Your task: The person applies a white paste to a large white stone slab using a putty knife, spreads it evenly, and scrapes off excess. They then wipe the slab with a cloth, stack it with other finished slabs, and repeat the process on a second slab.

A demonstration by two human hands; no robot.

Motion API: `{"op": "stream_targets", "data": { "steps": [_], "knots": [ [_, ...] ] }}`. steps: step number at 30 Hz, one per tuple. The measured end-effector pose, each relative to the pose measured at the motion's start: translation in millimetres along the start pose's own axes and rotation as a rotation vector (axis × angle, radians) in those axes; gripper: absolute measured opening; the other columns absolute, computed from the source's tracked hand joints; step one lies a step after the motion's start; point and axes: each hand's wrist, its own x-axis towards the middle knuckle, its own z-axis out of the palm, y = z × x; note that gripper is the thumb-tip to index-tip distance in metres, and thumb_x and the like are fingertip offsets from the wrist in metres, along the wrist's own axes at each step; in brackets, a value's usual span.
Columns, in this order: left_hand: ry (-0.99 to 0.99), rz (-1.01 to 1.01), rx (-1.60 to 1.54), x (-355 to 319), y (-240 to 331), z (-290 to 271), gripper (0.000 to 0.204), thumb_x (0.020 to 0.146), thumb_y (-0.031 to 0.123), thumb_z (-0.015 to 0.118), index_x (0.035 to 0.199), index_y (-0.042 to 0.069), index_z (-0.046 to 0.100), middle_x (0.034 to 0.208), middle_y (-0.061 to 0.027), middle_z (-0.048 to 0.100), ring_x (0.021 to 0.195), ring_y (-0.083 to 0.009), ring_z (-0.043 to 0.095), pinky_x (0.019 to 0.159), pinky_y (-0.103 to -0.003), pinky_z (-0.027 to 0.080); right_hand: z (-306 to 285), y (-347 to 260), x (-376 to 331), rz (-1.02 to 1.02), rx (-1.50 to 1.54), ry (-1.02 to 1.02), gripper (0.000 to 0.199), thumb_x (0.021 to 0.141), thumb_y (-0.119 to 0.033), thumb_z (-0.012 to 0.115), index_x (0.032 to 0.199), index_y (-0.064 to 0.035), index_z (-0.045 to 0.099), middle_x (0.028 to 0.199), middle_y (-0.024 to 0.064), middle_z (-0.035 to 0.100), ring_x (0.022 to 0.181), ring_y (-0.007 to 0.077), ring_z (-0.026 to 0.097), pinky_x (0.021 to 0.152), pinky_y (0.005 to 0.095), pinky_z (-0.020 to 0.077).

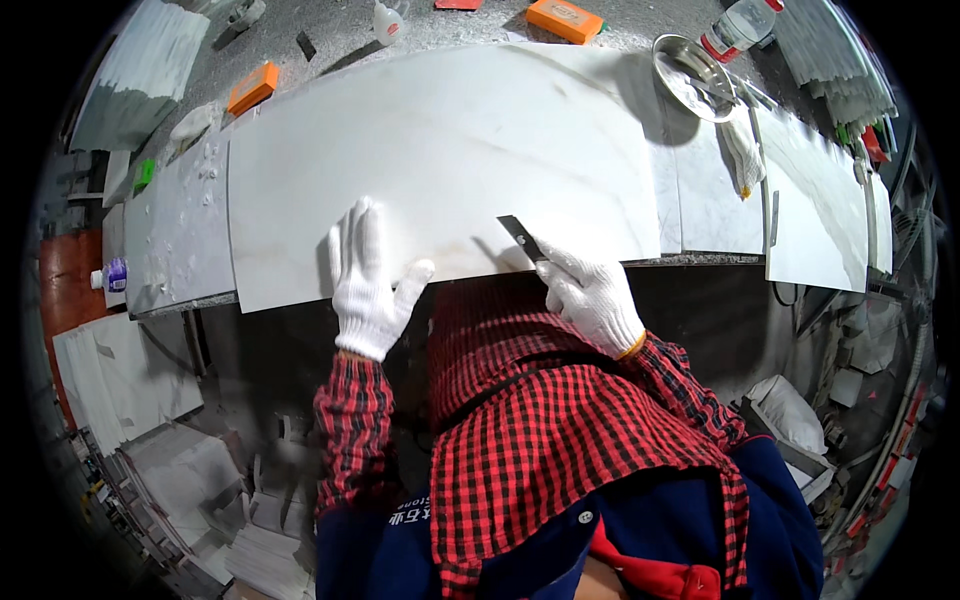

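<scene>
A large white slab with faint veining (430, 150) lies across the workbench in front of me. Flat on its near left part rests my left hand (370, 275), in a white knit glove, its fingers stretched out and the thumb apart. My right hand (592, 295), gloved the same way, is closed around a small dark flat blade (518, 238) at the slab's near edge. The blade points up and to the left over the slab; its lower end is hidden in my fingers. I cannot tell whether its tip touches the surface.
Beyond the slab are a metal bowl (693, 78), a clear bottle with a red cap (740, 30), a white squeeze bottle (388, 22) and orange boxes (564, 20). A white glove (742, 155) lies at right. Further marble-look pieces (815, 200) flank the slab.
</scene>
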Motion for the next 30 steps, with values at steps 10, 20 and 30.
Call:
{"op": "stream_targets", "data": {
  "steps": [10,20,30],
  "knots": [
    [-0.125,0.198,0.087,12,28,26,0.066,0.097,0.048,0.050,0.149,0.008,0.042,0.158,-0.0125,0.037,0.148,-0.0322,0.030,0.123,-0.047,0.018,-15,-10,-1,0.127,0.224,0.080,0.040,0.098,-0.014,0.061,0.136,-0.0027,0.059,0.064,-0.0022,0.053,0.056,0.0030,0.046,0.051,0.0202,0.0412],
    [-0.072,0.202,0.022,11,22,13,0.062,0.104,0.049,0.038,0.148,0.005,0.045,0.155,-0.0166,0.040,0.145,-0.0348,0.034,0.122,-0.046,0.020,-22,-19,0,0.080,0.203,-0.037,0.039,0.099,-0.014,0.060,0.138,-0.0076,0.059,0.068,-0.0019,0.056,0.057,0.0039,0.049,0.052,0.0210,0.0430],
    [0.574,-0.350,-0.952,14,8,35,0.059,0.109,0.036,0.028,0.149,-0.006,0.037,0.156,-0.0174,0.039,0.147,-0.0275,0.033,0.122,-0.039,0.021,-32,-28,52,0.125,-0.045,-0.336,0.035,0.096,-0.020,0.057,0.124,-0.0019,0.068,0.064,0.0051,0.063,0.053,0.0095,0.056,0.050,0.0245,0.0465]
  ]
}}
